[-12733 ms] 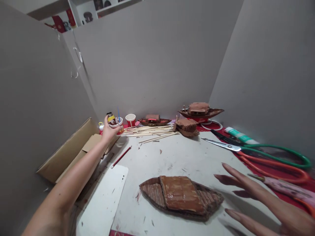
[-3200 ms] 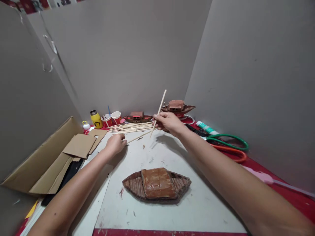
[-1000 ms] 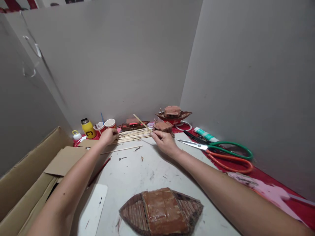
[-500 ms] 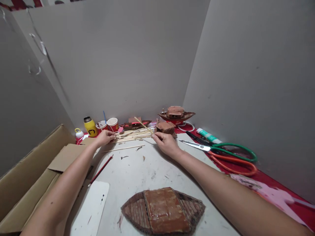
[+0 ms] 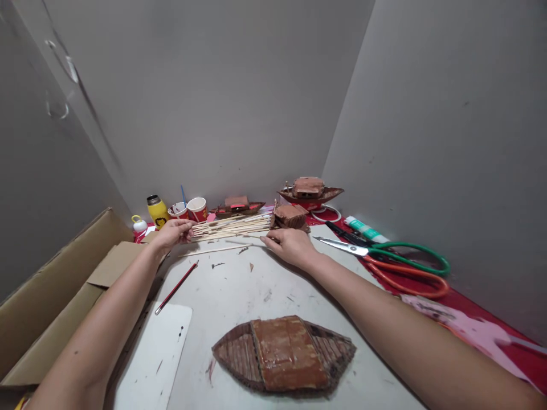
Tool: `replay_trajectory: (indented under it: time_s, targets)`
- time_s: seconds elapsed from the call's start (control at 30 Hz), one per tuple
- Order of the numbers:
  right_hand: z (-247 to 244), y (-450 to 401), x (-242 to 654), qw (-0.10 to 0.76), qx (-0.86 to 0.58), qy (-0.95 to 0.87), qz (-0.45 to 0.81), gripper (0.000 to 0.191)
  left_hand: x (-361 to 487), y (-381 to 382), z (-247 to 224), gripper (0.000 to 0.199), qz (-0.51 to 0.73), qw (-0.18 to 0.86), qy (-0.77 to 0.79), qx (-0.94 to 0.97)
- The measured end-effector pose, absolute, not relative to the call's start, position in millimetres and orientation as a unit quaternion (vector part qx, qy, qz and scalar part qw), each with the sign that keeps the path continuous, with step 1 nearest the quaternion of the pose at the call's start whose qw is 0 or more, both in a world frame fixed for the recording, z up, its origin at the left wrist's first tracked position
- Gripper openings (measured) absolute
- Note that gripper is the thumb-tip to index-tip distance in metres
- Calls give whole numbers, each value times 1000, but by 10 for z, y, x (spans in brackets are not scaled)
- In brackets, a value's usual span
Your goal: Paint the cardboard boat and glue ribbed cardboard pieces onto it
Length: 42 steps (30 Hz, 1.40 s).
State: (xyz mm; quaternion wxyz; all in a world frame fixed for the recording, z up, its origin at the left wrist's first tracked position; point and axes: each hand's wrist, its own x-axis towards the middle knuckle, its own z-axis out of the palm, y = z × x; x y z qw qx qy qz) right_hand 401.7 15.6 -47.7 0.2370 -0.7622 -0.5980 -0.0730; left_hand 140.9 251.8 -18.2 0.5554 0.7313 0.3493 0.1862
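Thin wooden sticks (image 5: 233,226) lie in a loose bundle at the far end of the white board (image 5: 222,296). At their left ends my left hand (image 5: 173,234) is closed, its fingertips pinching stick ends; how many is unclear. My right hand (image 5: 293,246) pinches one thin stick (image 5: 245,234) that points left, nearly level, over the near side of the bundle. A single stick (image 5: 213,250) lies apart in front of the others. Close to me sits a brown model boat (image 5: 288,356) with a glossy roofed middle.
Scissors (image 5: 350,248) with green and orange handles and a glue tube (image 5: 365,229) lie right. Behind are model boats (image 5: 310,191), paper cups (image 5: 197,209) and a yellow bottle (image 5: 156,213). A pencil (image 5: 177,287) and cardboard box (image 5: 64,267) are left.
The stick in my right hand has swung down from a raised slant to nearly level. My left hand has shifted slightly left at the stick ends. The view has tilted a little.
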Motion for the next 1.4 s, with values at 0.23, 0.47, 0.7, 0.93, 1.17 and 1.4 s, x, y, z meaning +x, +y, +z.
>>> replay_trajectory:
  time_s: [0.23,0.47,0.7,0.93,1.17,1.4]
  targets:
    - [-533,180,4005,221,-729,-639,-106,26,1432,2453,-133,32,194,576,321,726]
    - [-526,202,3918,259,-670,-674,-173,52,1606,2104,-103,25,112,559,278,774]
    - [-525,218,4003,245,-645,-707,-155,23,1896,2098,-146,31,90,402,323,852]
    - [-562,220,4094,316,-695,-622,-171,29,2166,2359,-278,32,94,183,368,907]
    - [-537,198,4058,349,-714,-587,-156,30,2240,2357,-257,32,69,93,349,930]
    - [-529,195,4080,361,-749,-532,-161,30,2061,2330,-203,32,67,79,324,940]
